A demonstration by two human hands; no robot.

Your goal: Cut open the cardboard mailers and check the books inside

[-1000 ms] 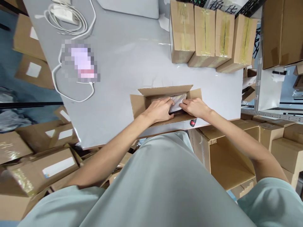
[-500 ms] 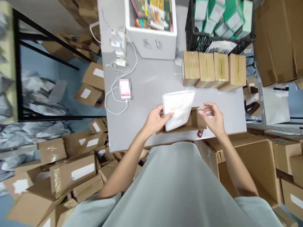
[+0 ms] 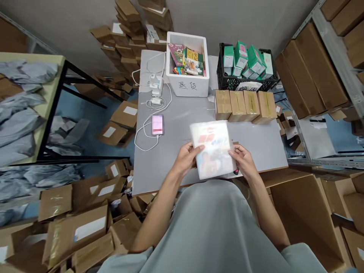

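Observation:
A flat square packet in cloudy white wrapping [image 3: 212,149], with faint coloured print showing through, is held up over the front of the table. My left hand [image 3: 186,158] grips its left edge, thumb on top. On the right edge, my right hand [image 3: 243,161] pinches it, thumb on the front face. The packet hides most of the small open cardboard box beneath it. A dark and red object [image 3: 236,170] lies by the table edge beside my right hand; its kind is unclear.
Several taped cardboard boxes [image 3: 237,106] stand in a row at the back right, before a black crate [image 3: 247,84] of green-and-white boxes. A white foam box [image 3: 187,91] holds books. At left lie a phone [image 3: 157,125] and white cables. Cartons crowd the floor.
The packet has risen from the small cardboard box and turned its face towards me. My right hand has moved from the box onto the packet's right edge. The camera view has tilted up.

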